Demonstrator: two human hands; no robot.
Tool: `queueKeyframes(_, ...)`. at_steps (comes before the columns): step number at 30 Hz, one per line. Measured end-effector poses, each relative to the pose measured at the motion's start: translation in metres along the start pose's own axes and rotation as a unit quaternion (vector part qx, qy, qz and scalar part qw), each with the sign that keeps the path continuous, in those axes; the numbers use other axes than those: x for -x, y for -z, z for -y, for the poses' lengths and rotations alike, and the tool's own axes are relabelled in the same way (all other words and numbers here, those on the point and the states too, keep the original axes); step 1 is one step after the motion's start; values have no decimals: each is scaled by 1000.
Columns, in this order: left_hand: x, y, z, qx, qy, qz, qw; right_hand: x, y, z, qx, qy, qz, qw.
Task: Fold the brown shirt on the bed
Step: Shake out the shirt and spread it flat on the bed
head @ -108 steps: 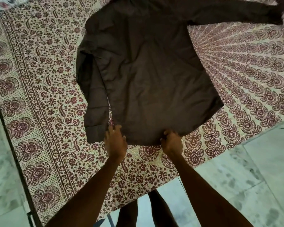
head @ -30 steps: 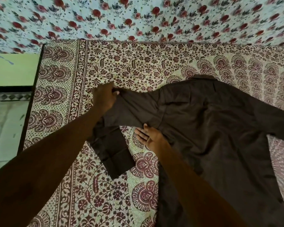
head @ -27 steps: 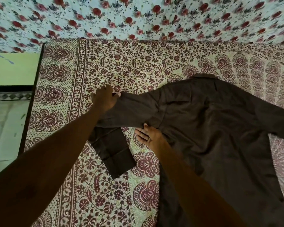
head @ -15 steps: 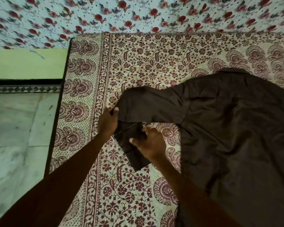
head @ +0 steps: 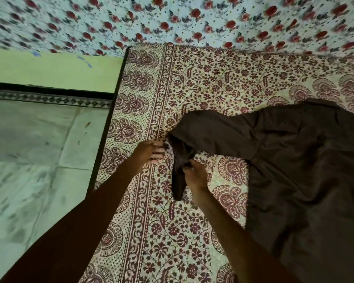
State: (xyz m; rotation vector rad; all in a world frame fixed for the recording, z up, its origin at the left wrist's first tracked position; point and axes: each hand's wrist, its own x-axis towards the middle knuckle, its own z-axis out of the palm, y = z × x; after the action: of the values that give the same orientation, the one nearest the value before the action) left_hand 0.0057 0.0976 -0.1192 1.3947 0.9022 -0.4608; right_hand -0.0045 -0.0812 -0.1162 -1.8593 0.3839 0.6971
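Observation:
The brown shirt [head: 307, 172] lies spread on the patterned bed cover [head: 202, 82], its body at the right. Its left sleeve [head: 215, 135] stretches out to the left and bends down into a narrow hanging end. My right hand [head: 193, 176] pinches that bunched sleeve end just below the bend. Just left of the bend is my left hand [head: 151, 153], with its fingers stretched toward the cloth and their tips at the sleeve's edge; the hand is blurred.
The bed's dark left edge [head: 108, 127] runs close to my left arm, with marble floor [head: 29, 160] and a green wall [head: 53, 68] beyond it. A rose-print sheet [head: 172, 21] covers the far part of the bed.
The view shifted left. My left hand loosened from the sleeve's bend and slid outward. My right hand gathered the sleeve's lower end, which is now bunched narrow instead of lying flat.

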Motion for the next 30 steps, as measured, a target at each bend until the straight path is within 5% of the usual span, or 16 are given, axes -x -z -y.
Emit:
queueKeyframes(2, 4, 10, 5, 55, 45, 33, 997, 9, -13, 21, -273, -109, 146, 945)
queueKeyframes(4, 15, 22, 4, 72, 94, 77, 990, 11, -28, 27, -359, -142, 206, 899)
queueKeyframes(7, 22, 48, 1, -23, 37, 79, 996, 20, -46, 26, -254, -158, 208, 931)
queueKeyframes(9, 18, 70, 3, -141, -88, -22, 986, 21, -55, 20, -135, -175, 175, 959)
queueKeyframes(13, 6, 107, 11, -471, -209, -242, 822, 21, -69, 8, -133, -232, 355, 896)
queueKeyframes(15, 3, 118, 10, -599, -200, -288, 720, 16, -78, -2, -61, -201, 301, 930)
queueKeyframes(17, -2, 123, 10, -640, -181, -352, 659, 14, -85, -13, 98, -42, 148, 983)
queueKeyframes(20, 3, 110, 8, -566, -198, -426, 678, 13, -85, -14, 150, 98, 10, 984)
queueKeyframes(23, 13, 76, 27, -572, -238, -363, 696, 2, -70, 1, 261, 222, -95, 935)
queueKeyframes(30, -1, 68, 60, -504, -147, -275, 806, -32, -59, 25, 571, 319, -2, 756)
